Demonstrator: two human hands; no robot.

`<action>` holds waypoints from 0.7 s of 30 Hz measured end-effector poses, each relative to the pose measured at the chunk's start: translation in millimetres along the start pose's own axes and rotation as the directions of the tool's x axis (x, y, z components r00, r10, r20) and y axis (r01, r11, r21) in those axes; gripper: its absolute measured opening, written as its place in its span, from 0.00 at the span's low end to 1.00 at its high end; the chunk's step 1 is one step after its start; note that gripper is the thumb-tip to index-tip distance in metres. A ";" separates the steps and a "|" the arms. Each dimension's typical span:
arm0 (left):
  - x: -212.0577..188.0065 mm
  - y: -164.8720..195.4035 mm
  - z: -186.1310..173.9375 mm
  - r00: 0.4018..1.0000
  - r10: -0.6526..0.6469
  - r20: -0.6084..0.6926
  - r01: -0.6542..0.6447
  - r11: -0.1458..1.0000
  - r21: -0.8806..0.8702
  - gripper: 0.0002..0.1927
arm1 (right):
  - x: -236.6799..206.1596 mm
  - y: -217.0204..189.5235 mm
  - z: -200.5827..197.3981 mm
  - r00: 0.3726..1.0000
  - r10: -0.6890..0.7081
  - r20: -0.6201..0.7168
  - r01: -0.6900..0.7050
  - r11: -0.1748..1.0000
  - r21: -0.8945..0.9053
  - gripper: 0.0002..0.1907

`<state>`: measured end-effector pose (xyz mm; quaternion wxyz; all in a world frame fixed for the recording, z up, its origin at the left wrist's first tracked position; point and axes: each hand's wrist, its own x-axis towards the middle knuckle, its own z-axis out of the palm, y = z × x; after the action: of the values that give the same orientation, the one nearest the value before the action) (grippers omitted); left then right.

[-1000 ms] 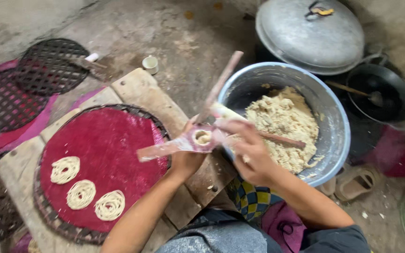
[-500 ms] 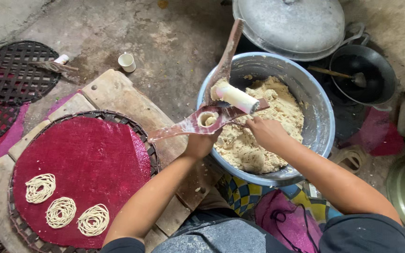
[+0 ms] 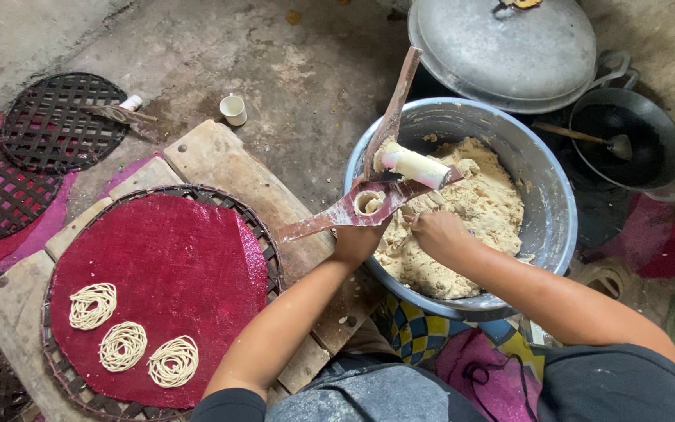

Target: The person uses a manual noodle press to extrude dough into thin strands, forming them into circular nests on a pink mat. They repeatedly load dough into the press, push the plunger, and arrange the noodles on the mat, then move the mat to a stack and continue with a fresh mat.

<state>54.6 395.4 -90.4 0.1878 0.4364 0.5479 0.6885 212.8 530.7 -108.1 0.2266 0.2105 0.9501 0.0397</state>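
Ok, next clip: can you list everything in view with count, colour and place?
dough bowl: 1, grey metal, right of centre
dough: 1 mass, beige, in bowl
press: 1, wooden, reddish, over bowl rim
round tray: 1, red cloth top, on boards
noodle coils: 3, cream, tray's lower left
lattice mats: several, dark, left edge
small cup: 1, white, on floor
pot lid: 1, grey, top
black pan: 1, with ladle, right
left hand: holding press
right hand: on dough

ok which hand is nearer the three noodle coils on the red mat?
Left. The left hand holds the wooden press just right of the red mat; the right hand is farther, in the dough bowl, beyond the noodle coils.
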 end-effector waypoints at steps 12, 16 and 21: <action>13.8 12.5 -23.1 0.999 0.039 -0.003 -0.038 0.998 0.054 0.20 | -60.1 -11.8 -52.9 0.997 0.073 -0.038 -0.047 0.887 0.460 0.15; 35.0 56.7 -60.7 1.000 -0.020 0.019 0.011 0.923 0.384 0.23 | -111.1 26.2 -79.8 0.978 0.180 0.100 -0.198 0.684 0.702 0.18; 31.0 107.8 -62.5 0.955 0.067 0.290 -0.217 0.823 0.525 0.34 | -151.8 55.3 -138.7 0.994 0.006 -0.105 0.085 0.543 0.835 0.16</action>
<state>10.8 345.9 19.7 0.0716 0.5979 0.6592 0.4503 294.5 520.2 88.2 0.0537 0.2696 0.8679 -0.4137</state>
